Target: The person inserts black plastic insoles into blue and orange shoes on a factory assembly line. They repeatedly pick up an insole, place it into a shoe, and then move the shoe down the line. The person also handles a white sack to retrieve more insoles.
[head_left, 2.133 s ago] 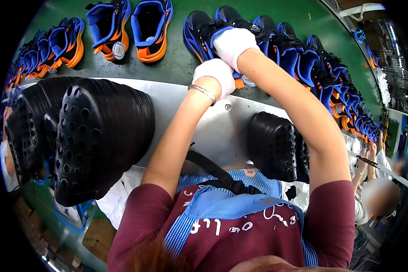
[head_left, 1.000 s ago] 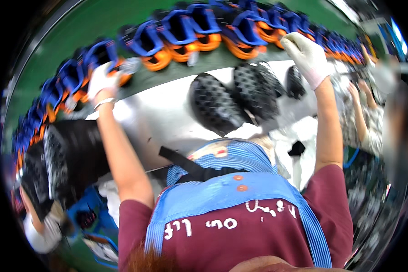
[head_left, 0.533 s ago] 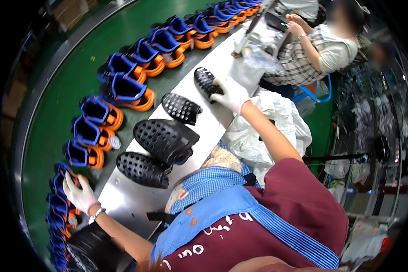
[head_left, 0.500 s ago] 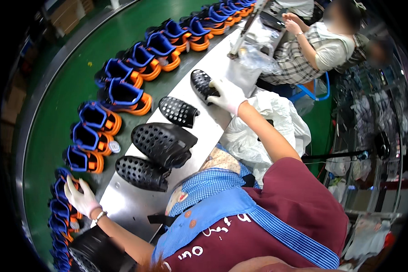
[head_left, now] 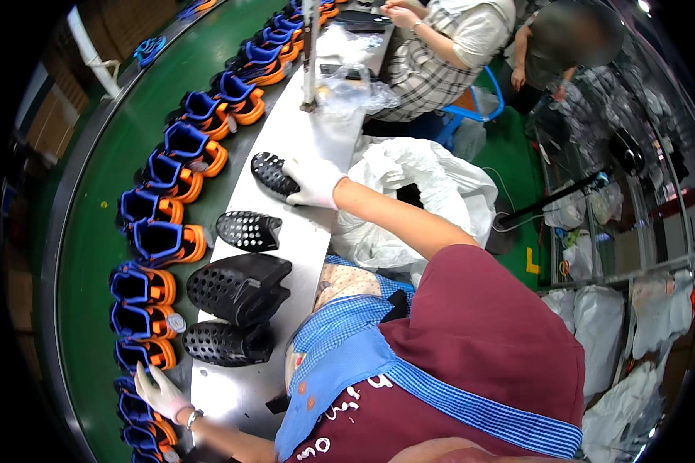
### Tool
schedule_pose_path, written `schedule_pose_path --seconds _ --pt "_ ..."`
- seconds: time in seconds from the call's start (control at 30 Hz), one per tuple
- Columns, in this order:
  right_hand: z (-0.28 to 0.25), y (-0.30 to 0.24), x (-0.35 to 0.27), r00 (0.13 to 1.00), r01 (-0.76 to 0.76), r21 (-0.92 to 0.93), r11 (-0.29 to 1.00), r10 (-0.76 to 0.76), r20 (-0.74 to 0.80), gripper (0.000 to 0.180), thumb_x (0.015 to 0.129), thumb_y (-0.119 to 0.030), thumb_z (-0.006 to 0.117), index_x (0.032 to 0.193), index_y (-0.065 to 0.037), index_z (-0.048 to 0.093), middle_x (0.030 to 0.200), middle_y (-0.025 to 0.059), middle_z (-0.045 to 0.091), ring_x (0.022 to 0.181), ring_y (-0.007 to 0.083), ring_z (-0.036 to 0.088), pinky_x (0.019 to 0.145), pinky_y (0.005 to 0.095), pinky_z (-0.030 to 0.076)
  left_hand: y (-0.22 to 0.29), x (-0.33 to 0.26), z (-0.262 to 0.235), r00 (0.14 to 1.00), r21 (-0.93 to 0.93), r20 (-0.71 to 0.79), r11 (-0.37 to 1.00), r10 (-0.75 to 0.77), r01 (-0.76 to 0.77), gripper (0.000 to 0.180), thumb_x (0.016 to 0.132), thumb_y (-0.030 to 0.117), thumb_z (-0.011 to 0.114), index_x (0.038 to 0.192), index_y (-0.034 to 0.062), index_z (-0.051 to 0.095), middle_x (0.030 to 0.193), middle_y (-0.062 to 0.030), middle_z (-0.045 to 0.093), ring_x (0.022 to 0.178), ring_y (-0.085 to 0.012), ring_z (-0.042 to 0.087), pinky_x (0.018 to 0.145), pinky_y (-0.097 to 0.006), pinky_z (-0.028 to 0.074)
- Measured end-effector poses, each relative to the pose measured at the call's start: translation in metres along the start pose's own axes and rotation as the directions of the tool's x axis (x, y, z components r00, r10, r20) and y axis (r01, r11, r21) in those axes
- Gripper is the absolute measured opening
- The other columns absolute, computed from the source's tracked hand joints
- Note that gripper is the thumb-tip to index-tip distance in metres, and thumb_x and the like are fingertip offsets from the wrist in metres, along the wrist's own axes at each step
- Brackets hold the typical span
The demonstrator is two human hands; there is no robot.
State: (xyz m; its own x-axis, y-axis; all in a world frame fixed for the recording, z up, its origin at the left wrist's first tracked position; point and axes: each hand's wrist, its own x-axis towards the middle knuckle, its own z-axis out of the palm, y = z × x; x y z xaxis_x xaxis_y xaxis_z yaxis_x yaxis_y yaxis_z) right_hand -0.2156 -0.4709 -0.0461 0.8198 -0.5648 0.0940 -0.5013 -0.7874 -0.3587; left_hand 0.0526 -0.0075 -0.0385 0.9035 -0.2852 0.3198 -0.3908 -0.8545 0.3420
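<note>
The silver worktop (head_left: 305,231) ran beside a green surface (head_left: 93,255) lined with blue-and-orange shoes (head_left: 162,241). I had the right hand (head_left: 316,185) pinching the end of a perforated black insert (head_left: 269,174) by the worktop's shoe-side edge, past some other inserts (head_left: 239,289). Left hand (head_left: 162,392) was spread by the shoes, couldn't tell if touching.

More than a dozen blue-and-orange shoes (head_left: 158,241) curve from 7 to 12 o'clock, the farthest too small to count. Black perforated inserts (head_left: 235,287) form four groups between 8 and 10. Two gloved hands (head_left: 315,185) show, plus two co-workers (head_left: 462,54) at 1 and 2.
</note>
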Motion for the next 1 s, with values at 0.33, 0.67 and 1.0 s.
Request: schedule_pose_path --seconds 0.33,0.67,1.0 --pt "-0.071 -0.025 -0.003 0.995 -0.101 0.194 0.976 0.1 0.017 0.06 0.064 -0.045 0.075 0.101 0.001 0.062 0.1 0.0214 0.061 0.1 0.035 0.06 0.087 0.0399 0.049 0.013 0.01 -0.001 0.996 -0.023 -0.012 0.996 0.084 -0.084 0.039 0.096 0.027 0.056 0.126 0.0011 0.06 0.128 -0.0199 0.057 0.119 -0.0312 0.053 0.1 -0.037 0.04" --pt "-0.089 -0.205 0.01 0.713 0.684 0.358 0.636 -0.687 -0.141 0.052 0.063 -0.045 0.078 0.098 -0.008 0.066 0.1 0.0147 0.061 0.094 0.0304 0.062 0.079 0.0392 0.052 0.114 0.005 -0.046 0.92 -0.97 0.209 0.19 0.333 0.152 0.063 0.099 0.037 0.05 0.147 0.001 0.031 0.145 -0.0166 0.041 0.133 -0.0264 0.041 0.113 -0.046 0.03" --pt "-0.043 -0.285 0.004 0.622 0.617 0.461 0.638 -0.754 0.213 0.045 0.078 -0.035 0.069 0.109 -0.003 0.063 0.109 0.02 0.063 0.103 0.0348 0.063 0.085 0.0429 0.052 0.065 -0.026 -0.024 0.936 -0.933 0.352 -0.078 -0.004 0.351 0.048 0.1 0.026 0.052 0.14 0.002 0.043 0.138 -0.0099 0.05 0.123 -0.0242 0.049 0.104 -0.042 0.041"
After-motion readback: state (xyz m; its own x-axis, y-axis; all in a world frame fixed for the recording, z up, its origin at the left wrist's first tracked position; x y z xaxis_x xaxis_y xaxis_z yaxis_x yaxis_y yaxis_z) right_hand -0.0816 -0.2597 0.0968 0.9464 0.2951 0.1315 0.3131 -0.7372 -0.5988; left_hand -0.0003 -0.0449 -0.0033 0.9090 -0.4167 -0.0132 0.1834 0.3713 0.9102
